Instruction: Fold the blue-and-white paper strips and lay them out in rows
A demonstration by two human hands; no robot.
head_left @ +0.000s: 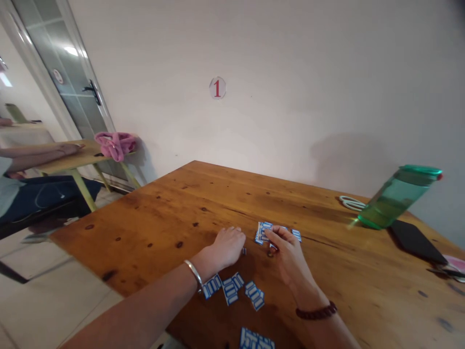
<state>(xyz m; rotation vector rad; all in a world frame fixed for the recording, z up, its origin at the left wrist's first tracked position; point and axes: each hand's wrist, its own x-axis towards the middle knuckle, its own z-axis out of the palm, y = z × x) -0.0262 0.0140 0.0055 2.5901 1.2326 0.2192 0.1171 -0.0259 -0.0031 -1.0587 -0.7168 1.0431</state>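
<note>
Wooden table (163, 213); left hand (228, 245) curled, right hand (289, 252) by blue-white pieces (260, 232); grips unclear; bottom pile (255, 340) cropped.

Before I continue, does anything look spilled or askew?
No spill visible. The green water bottle leans rightward in view, but probably from wide-angle distortion: the glass-paned door slants leftward too.

Soft, middling indoor light, duskier toward the near side of the table (207, 320).
Glare spots the door glass (69, 80); a broad, faint shadow lies on the wall (269, 111) left of the bottle (395, 199). Edges lean and stretch; markings on the cards (230, 290) look blurred.
</note>
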